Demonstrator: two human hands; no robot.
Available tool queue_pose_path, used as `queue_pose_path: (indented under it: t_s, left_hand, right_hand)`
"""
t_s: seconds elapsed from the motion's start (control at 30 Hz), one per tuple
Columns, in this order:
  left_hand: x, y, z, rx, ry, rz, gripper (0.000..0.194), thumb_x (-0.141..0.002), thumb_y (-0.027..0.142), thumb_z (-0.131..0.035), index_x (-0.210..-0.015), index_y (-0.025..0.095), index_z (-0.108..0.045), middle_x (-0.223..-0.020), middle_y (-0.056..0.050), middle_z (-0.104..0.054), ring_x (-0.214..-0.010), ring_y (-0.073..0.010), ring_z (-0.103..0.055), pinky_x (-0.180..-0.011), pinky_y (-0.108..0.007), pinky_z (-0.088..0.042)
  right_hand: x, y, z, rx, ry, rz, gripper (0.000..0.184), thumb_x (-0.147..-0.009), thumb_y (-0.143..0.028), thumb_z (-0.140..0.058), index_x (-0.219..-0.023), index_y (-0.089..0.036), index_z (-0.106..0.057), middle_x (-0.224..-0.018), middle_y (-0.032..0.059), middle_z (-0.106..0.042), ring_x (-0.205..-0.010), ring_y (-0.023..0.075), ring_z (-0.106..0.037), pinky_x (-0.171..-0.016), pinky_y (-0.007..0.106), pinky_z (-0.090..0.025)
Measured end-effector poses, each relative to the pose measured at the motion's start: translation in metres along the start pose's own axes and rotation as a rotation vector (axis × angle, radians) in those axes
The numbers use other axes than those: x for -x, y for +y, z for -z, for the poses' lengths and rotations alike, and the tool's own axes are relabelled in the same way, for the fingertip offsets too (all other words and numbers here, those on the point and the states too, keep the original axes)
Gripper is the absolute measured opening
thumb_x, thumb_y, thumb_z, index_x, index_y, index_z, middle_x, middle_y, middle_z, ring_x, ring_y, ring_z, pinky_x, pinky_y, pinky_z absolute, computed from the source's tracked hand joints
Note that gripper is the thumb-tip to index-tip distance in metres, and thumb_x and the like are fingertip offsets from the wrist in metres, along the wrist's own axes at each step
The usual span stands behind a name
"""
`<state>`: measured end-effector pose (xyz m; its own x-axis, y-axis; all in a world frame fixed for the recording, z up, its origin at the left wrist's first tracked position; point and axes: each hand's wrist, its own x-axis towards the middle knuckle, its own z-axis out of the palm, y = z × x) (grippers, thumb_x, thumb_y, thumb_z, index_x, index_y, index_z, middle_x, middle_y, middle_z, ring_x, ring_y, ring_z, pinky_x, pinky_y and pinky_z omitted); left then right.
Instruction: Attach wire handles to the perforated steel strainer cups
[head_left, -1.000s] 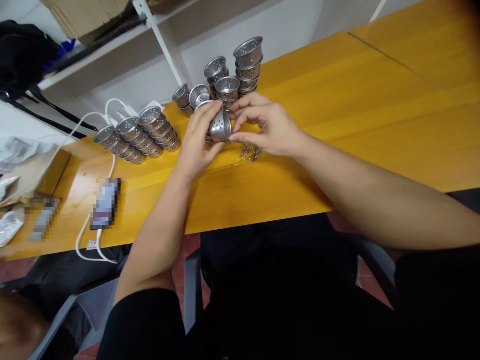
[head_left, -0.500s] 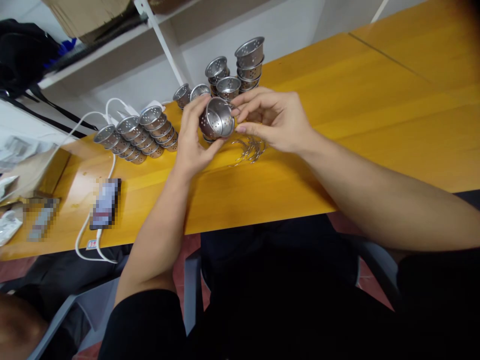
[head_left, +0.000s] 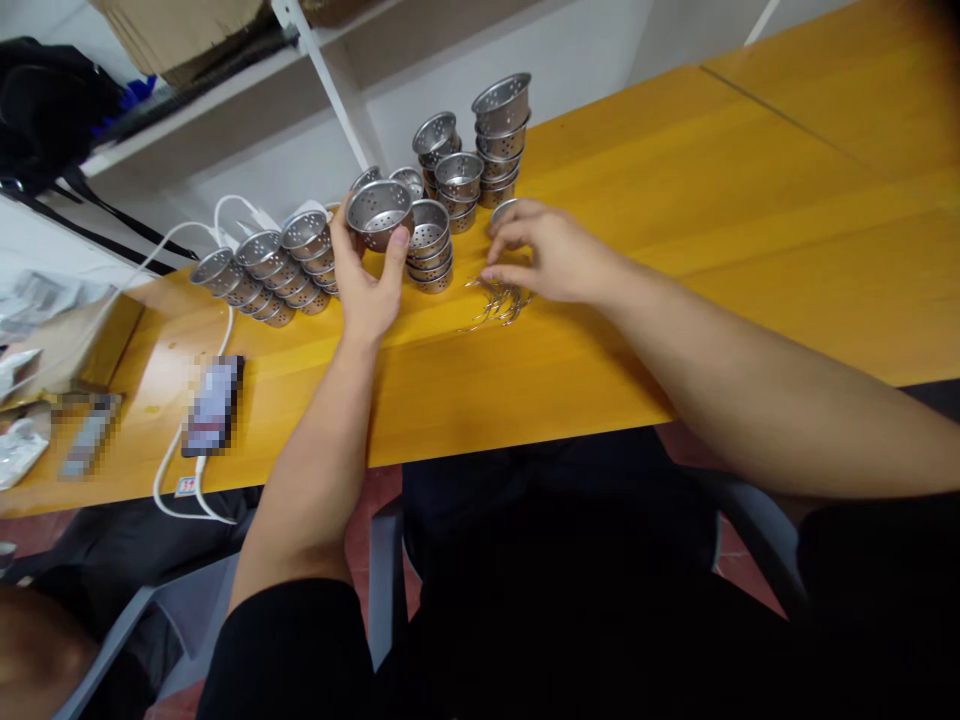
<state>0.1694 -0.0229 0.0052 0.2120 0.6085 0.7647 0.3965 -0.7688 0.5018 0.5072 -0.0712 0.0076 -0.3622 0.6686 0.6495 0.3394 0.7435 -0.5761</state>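
My left hand (head_left: 367, 280) grips a small perforated metal cup (head_left: 377, 212), held upright above the yellow table (head_left: 675, 220). Just right of it stands a short stack of the same cups (head_left: 430, 245). My right hand (head_left: 551, 255) rests lower on the table with fingers curled over a pile of thin wire hooks (head_left: 499, 300); its fingertips pinch at the wires, and what they hold is too small to make out.
More cup stacks stand at the back (head_left: 499, 125) and lie in rows at the left (head_left: 262, 270). A white cable (head_left: 225, 340), a phone (head_left: 212, 405) and wrappers (head_left: 22, 440) lie at the left. A white shelf frame (head_left: 330, 90) rises behind.
My left hand has carried the cup left and turned it upright, away from my right hand. My right hand has let go of it and dropped onto the wire hooks.
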Motion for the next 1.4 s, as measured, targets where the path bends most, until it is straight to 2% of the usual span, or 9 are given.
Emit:
queue_pose_path:
  t_s: [0.13,0.27,0.4,0.57,0.7,0.83,1.13,1.27,1.4]
  left_hand:
    - [0.003,-0.007,-0.011,-0.044,0.015,-0.022,0.093,-0.114,0.092,-0.055,-0.187,0.041,-0.029,-0.177,-0.016,-0.061,-0.168,-0.0349,-0.065,-0.148,-0.059,-0.049]
    - [0.004,-0.014,-0.026,0.013,0.029,-0.014,0.095,-0.108,0.096,-0.063,-0.181,0.042,-0.033,-0.177,-0.016,-0.059,-0.166,-0.0342,-0.066,-0.145,-0.057,-0.053]
    - [0.002,-0.020,-0.032,0.044,0.002,0.011,0.098,-0.106,0.097,-0.064,-0.182,0.045,-0.029,-0.178,-0.015,-0.058,-0.170,-0.0355,-0.063,-0.148,-0.059,-0.050]
    - [-0.001,-0.017,-0.033,0.052,-0.068,0.005,0.096,-0.112,0.092,-0.059,-0.185,0.042,-0.024,-0.183,-0.017,-0.056,-0.176,-0.0377,-0.056,-0.153,-0.062,-0.040]
    - [-0.002,-0.005,-0.032,0.003,-0.085,-0.009,0.095,-0.113,0.093,-0.055,-0.188,0.043,-0.026,-0.184,-0.016,-0.057,-0.174,-0.0360,-0.060,-0.151,-0.059,-0.045]
    - [-0.004,0.004,-0.030,-0.019,-0.093,-0.017,0.094,-0.112,0.093,-0.055,-0.188,0.044,-0.030,-0.183,-0.015,-0.059,-0.172,-0.0361,-0.063,-0.150,-0.060,-0.048]
    - [-0.001,-0.014,-0.031,0.018,-0.067,0.043,0.098,-0.103,0.097,-0.071,-0.177,0.038,-0.046,-0.173,-0.016,-0.066,-0.165,-0.0380,-0.068,-0.145,-0.063,-0.053]
    - [-0.001,-0.006,-0.032,0.055,-0.057,0.097,0.099,-0.098,0.102,-0.073,-0.169,0.036,-0.054,-0.169,-0.016,-0.069,-0.163,-0.0381,-0.070,-0.144,-0.063,-0.054]
    - [-0.003,0.001,-0.029,0.075,-0.077,0.087,0.093,-0.104,0.102,-0.063,-0.167,0.034,-0.058,-0.167,-0.017,-0.073,-0.166,-0.0391,-0.068,-0.149,-0.064,-0.048]
  right_hand:
    - [0.005,0.027,-0.005,0.058,-0.137,-0.030,0.063,-0.089,-0.090,-0.097,-0.091,-0.028,-0.086,-0.107,0.0126,-0.078,-0.097,0.0291,-0.070,-0.103,0.056,-0.068]
    - [0.006,0.022,-0.009,0.147,-0.117,-0.058,0.051,-0.096,-0.076,-0.097,-0.106,-0.026,-0.090,-0.109,0.0148,-0.078,-0.099,0.0348,-0.075,-0.105,0.063,-0.069]
    - [0.003,0.001,-0.019,0.073,0.008,-0.021,0.066,-0.102,-0.069,-0.092,-0.152,-0.027,-0.082,-0.142,0.0178,-0.079,-0.127,0.0432,-0.078,-0.121,0.069,-0.066]
    - [-0.003,-0.026,-0.029,-0.036,-0.065,0.049,0.092,-0.106,-0.067,-0.086,-0.185,-0.029,-0.058,-0.179,0.0175,-0.063,-0.157,0.0474,-0.067,-0.138,0.072,-0.053]
    - [-0.005,-0.032,-0.030,-0.049,-0.101,0.045,0.099,-0.106,-0.069,-0.085,-0.191,-0.032,-0.050,-0.190,0.0134,-0.052,-0.169,0.0467,-0.058,-0.143,0.069,-0.050]
    - [-0.005,-0.028,-0.032,-0.057,-0.101,0.033,0.102,-0.106,-0.070,-0.084,-0.193,-0.034,-0.045,-0.192,0.0114,-0.051,-0.166,0.0462,-0.061,-0.140,0.070,-0.054]
    - [-0.007,-0.031,-0.033,-0.089,-0.090,0.025,0.111,-0.103,-0.065,-0.088,-0.197,-0.033,-0.037,-0.196,0.0122,-0.044,-0.176,0.0463,-0.050,-0.140,0.068,-0.055]
    - [-0.007,-0.032,-0.032,-0.076,-0.087,0.041,0.105,-0.105,-0.068,-0.085,-0.195,-0.034,-0.043,-0.193,0.0123,-0.049,-0.173,0.0458,-0.054,-0.142,0.069,-0.052]
    - [-0.007,-0.035,-0.030,-0.076,-0.085,0.063,0.101,-0.106,-0.069,-0.084,-0.193,-0.034,-0.047,-0.190,0.0122,-0.053,-0.172,0.0454,-0.054,-0.144,0.068,-0.049]
